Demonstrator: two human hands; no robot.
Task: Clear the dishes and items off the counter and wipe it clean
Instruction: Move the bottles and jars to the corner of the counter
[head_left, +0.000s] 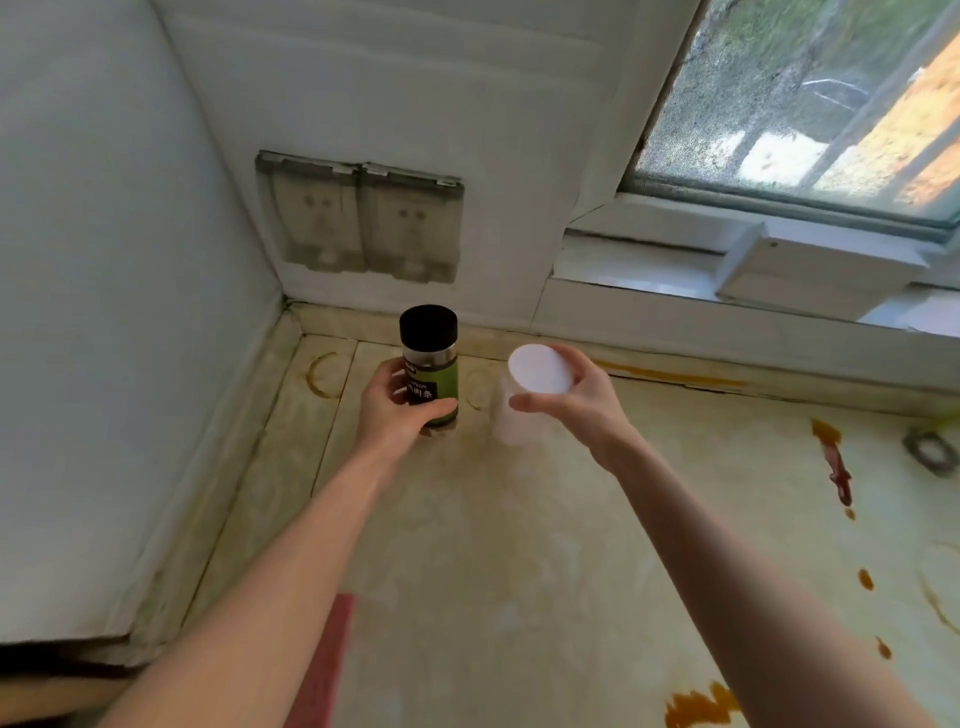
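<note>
Green-labelled jar (430, 364), black lid, gripped round middle by left hand (397, 408), near back corner of tabletop (519, 571). Right hand (571, 402) curled round white translucent cup (537, 374), tilted, blurred. Clearing under way; wiping not yet done, likely: orange-red stains (837, 467) remain. Jar base hidden: lifted or standing, cannot tell. Pink cloth (327, 660) cut off by arm.

The left hand (397, 410) hides the lower part of the dark-lidded jar (429, 353) and much of its label print. Below its white top, the pale container (537, 368) in the right hand (576, 410) is blurred, its body barely visible. A pink cloth (328, 660) is cut off by the bottom edge. A grey item (930, 451) at the right is too blurred to name.
</note>
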